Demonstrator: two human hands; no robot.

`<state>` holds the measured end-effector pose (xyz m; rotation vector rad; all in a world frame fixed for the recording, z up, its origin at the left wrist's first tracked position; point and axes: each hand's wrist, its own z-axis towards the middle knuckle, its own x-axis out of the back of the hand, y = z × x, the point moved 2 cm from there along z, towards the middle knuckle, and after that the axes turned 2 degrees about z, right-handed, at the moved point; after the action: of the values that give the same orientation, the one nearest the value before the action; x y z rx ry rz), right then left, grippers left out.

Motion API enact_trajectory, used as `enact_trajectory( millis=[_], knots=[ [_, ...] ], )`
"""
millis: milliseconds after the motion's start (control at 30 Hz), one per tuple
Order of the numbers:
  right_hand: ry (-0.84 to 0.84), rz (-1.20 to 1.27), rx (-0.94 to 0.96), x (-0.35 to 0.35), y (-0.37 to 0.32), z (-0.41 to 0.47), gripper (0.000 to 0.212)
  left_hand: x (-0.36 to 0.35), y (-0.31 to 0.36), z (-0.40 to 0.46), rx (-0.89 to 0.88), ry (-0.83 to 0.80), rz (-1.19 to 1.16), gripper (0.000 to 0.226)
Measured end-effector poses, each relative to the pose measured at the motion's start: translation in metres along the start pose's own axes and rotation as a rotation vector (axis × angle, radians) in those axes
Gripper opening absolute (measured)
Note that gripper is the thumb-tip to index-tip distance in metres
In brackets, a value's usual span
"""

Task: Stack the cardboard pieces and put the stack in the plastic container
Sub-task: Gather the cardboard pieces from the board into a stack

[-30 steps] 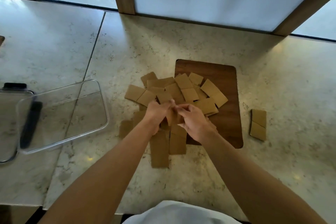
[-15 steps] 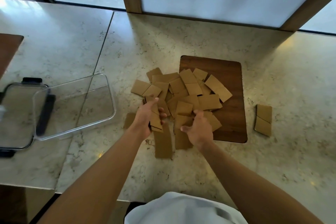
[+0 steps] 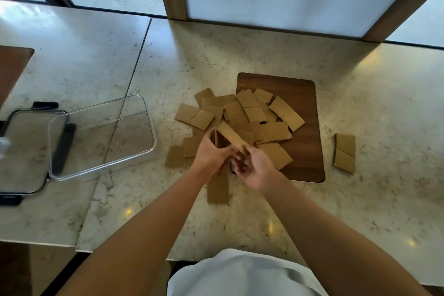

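Together both hands' grip [image 3: 230, 154] clasps flat brown cardboard pieces [image 3: 219, 138] (rectangular, matte).

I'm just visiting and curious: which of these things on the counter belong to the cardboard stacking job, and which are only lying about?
Part of the job:
small stack in the left hand
right hand
loose cardboard pieces
two stray pieces
plastic container

Just lying about:
wooden board
container lid

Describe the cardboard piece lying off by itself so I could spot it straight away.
Start at the dark wooden board set in the pale stone counter, where most of the cardboard pile is heaped. Look to the right of the board, on bare stone: the lone cardboard piece lies there. Unlike the others it touches no other cardboard and has a slanted line across its middle.
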<state>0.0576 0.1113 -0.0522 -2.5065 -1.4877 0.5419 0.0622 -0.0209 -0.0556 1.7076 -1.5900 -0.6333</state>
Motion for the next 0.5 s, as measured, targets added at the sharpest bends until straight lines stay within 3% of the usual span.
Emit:
enact_trajectory(
  millis=[100, 167, 233, 300, 367, 433, 500],
  knots=[
    [-0.053, -0.69, 0.042, -0.006, 0.014, -0.002, 0.025, 0.006, 0.005, 0.007, 0.077, 0.119, -0.144, 0.021],
    [-0.078, -0.989, 0.1, -0.004, 0.011, -0.004, 0.032, 0.013, 0.005, 0.01, 0.107, 0.103, -0.176, 0.009],
    [0.012, -1.052, 0.262, 0.002, 0.002, 0.0, 0.033, 0.019, 0.002, 0.009, 0.13, 0.062, -0.259, 0.011],
    [0.233, -1.017, 0.514, 0.01, -0.007, 0.009, 0.037, 0.025, -0.002, 0.008, 0.163, 0.038, -0.426, 0.023],
    [0.431, -1.198, 0.649, 0.014, -0.01, 0.017, 0.059, 0.031, -0.003, 0.006, 0.17, 0.027, -0.542, 0.024],
    [0.471, -1.381, 0.652, 0.012, -0.006, 0.026, 0.077, 0.036, -0.003, 0.004, 0.149, 0.035, -0.575, 0.022],
    [0.431, -1.401, 0.689, 0.01, -0.006, 0.031, 0.071, 0.043, -0.006, 0.006, 0.114, 0.078, -0.546, 0.038]
  ],
)
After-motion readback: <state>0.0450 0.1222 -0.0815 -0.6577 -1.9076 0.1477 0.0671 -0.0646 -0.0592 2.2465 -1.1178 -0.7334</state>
